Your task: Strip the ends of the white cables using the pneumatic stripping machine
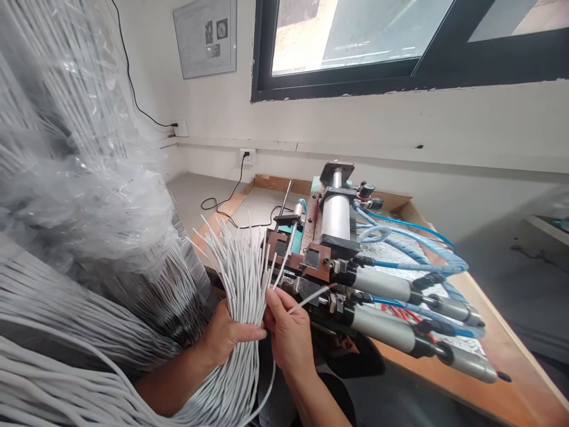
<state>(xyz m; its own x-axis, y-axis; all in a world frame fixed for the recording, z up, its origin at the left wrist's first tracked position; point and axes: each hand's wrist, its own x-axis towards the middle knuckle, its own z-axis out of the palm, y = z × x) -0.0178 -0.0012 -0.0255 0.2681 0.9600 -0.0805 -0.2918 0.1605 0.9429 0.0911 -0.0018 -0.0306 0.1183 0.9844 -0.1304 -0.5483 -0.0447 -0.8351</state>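
Note:
My left hand [226, 335] is closed round a thick bundle of white cables [242, 273] whose cut ends fan upward. My right hand [288, 332] pinches a single white cable [311, 296] just right of the bundle. That cable's stripped tip, showing a red core, points into the jaws of a pneumatic stripping machine [338, 261]. More white cable lengths run down past my left forearm and across my lap.
Grey air cylinders [413, 338] with blue hoses [418, 249] stick out right of the machine on a wooden bench [502, 356]. A clear plastic bag over coiled white cable [75, 178] fills the left. A black cord [231, 201] runs to a wall socket under the window.

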